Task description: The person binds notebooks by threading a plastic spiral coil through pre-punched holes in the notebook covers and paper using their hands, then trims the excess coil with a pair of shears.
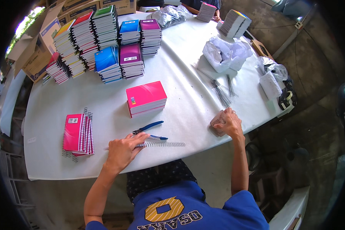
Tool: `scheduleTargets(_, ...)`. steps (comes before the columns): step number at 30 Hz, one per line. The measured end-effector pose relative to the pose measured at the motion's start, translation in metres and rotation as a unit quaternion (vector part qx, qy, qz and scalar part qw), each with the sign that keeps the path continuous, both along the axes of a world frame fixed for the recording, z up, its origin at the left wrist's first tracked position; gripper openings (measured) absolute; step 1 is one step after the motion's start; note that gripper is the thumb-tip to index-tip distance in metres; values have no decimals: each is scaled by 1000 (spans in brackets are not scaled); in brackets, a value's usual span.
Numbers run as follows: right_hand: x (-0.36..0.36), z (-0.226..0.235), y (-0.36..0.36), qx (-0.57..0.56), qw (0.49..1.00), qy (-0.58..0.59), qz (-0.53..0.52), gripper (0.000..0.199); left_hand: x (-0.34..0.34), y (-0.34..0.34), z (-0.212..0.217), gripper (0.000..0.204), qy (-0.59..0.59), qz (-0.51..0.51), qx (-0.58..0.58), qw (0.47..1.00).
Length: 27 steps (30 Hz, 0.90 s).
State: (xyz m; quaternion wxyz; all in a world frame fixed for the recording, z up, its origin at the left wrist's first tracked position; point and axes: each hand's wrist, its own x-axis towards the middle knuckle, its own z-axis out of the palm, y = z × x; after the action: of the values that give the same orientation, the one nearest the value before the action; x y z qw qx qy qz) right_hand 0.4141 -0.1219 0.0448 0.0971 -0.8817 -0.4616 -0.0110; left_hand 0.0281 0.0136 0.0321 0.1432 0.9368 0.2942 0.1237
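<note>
Resting both hands on a white table.
Left hand pinches a wire spiral near blue pliers; right hand curls loosely over a small brown bundle.

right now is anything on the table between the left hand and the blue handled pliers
Nothing visible. The left hand rests on the near end of the loose wire spiral, and the blue-handled pliers lie just beyond its fingertips on bare white table. The pink notebook block sits farther back, out of the way.
</note>
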Motion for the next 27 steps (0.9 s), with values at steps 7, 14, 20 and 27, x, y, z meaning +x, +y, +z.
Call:
scheduleTargets(7,-47,12,22,269,951,0,150,44,-2,1,6,45,47,24,36,998)
scheduleTargets(14,-49,2,14,-149,923,48,351,71,-18,-1,6,51,101,-41,-13,994)
scheduleTargets(20,-20,26,57,-63,867,313,384,43,-9,0,10,76,40,-68,40,996)
scheduleTargets(27,-111,14,129,-112,712,416,554,40,-15,12,6,97,29,30,116,992)
